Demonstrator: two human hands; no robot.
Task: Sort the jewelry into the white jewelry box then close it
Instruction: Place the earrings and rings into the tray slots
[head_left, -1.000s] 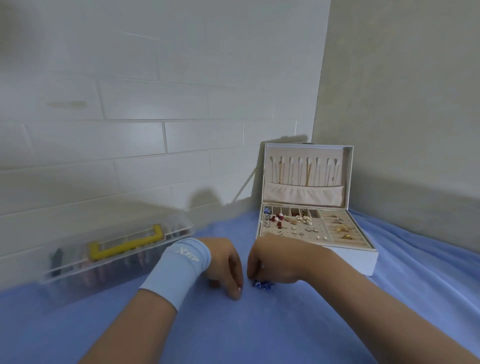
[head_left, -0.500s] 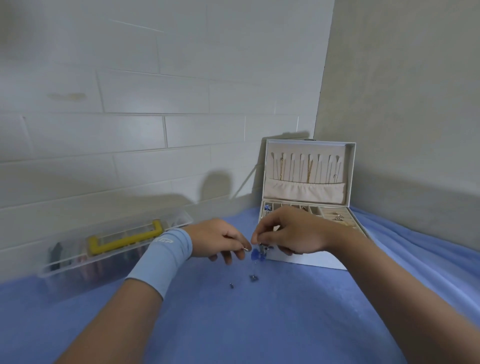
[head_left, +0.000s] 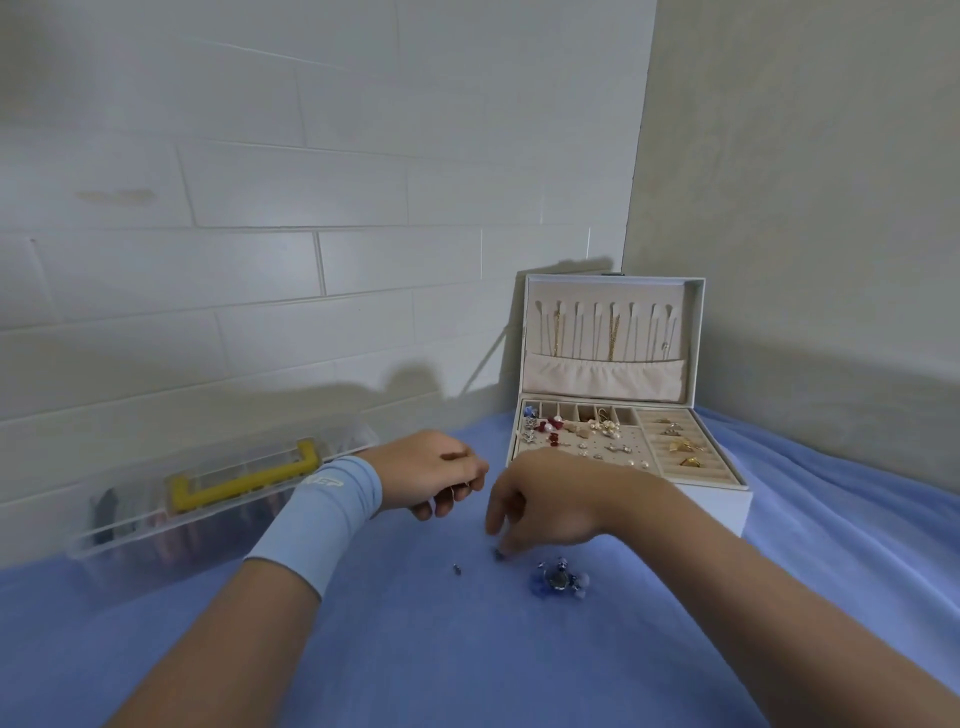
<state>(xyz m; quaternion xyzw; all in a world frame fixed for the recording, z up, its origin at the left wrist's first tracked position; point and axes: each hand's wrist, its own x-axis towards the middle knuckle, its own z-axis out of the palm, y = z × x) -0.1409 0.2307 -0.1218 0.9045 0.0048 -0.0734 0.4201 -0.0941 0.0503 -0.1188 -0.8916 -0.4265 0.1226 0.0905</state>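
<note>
A loose cluster of blue and silver beaded jewelry (head_left: 558, 579) lies on the blue cloth (head_left: 467, 660) in the near middle of the scene, just right of and nearer than the right hand (head_left: 545, 499). That hand reaches down with its fingers curled and narrowed, the fingertips (head_left: 508, 546) pinching a tiny dark jewelry piece (head_left: 500, 555) against the cloth. A second tiny dark piece (head_left: 457, 569) lies alone on the cloth a little to the left, apart from both hands. The left hand (head_left: 436, 475) hovers just left of the right one, its fingers curled under; something small glints at them, but whether they hold it cannot be told. A light blue wristband (head_left: 324, 512) wraps that forearm. Beyond the right hand, at the far right, stands the white rectangular jewelry box (head_left: 717, 506), open, its lid upright against the wall corner with thin chains hanging in a row above a beige gathered pocket. Its beige tray holds small earrings in red, pearl and silver on the left part and gold rings in the slotted rolls on the right. At the far left, along the white brick wall (head_left: 260, 182), lies a clear plastic storage case with a yellow handle (head_left: 228, 488), shut, its contents blurred
</note>
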